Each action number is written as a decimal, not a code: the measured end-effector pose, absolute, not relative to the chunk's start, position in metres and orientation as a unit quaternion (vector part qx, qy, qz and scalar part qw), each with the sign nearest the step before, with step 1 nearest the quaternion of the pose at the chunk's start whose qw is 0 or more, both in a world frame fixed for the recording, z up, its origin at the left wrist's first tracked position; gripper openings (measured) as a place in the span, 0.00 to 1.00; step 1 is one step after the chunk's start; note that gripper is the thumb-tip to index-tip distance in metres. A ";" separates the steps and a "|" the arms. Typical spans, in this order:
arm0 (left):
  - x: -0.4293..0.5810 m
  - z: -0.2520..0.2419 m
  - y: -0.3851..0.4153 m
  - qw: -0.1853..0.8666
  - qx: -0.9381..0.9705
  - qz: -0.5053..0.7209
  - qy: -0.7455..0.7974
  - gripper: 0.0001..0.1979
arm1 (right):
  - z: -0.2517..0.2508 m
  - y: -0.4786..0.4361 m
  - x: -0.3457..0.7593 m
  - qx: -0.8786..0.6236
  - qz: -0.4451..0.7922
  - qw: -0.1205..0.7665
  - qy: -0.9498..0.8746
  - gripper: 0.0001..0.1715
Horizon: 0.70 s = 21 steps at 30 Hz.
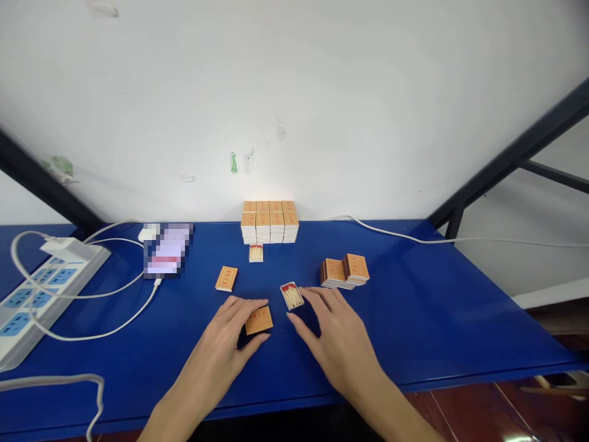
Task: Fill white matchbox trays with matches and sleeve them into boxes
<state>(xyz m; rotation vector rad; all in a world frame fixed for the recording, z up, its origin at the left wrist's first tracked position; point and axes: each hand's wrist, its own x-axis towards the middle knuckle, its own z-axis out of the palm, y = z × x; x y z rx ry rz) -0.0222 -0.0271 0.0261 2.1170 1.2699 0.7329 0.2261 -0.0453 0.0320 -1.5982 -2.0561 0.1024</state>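
Observation:
My left hand (pixel 225 334) curves around an orange matchbox sleeve (pixel 259 320), with thumb and index finger at its near and far edges. Whether it is empty inside is hidden. To its right, an open white matchbox tray (pixel 292 296) shows red-headed matches and sits at a slant. My right hand (pixel 334 331) has its index finger at the tray's right edge and its thumb at the near corner. A closed-looking matchbox (pixel 226 279) lies beyond my left hand. Another open tray of matches (pixel 256 253) stands farther back.
A block of stacked matchboxes (pixel 269 222) stands against the wall. More matchboxes (pixel 344 271) are stacked at the right on the blue table (pixel 414 307). A blurred phone (pixel 168 250), white cables and a power strip (pixel 46 288) occupy the left side.

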 end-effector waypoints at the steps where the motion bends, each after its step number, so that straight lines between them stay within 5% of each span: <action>1: -0.022 0.025 -0.027 0.288 0.785 0.275 0.474 0.19 | 0.026 -0.043 0.217 -0.600 0.030 0.263 -0.755 0.22; 10: -0.026 0.024 -0.026 0.356 0.723 0.320 0.499 0.13 | 0.010 -0.038 0.208 -0.551 0.064 0.288 -0.781 0.19; 21: -0.030 0.039 -0.024 0.490 0.691 0.330 0.416 0.08 | 0.060 -0.048 0.258 -0.406 0.355 0.253 -0.803 0.22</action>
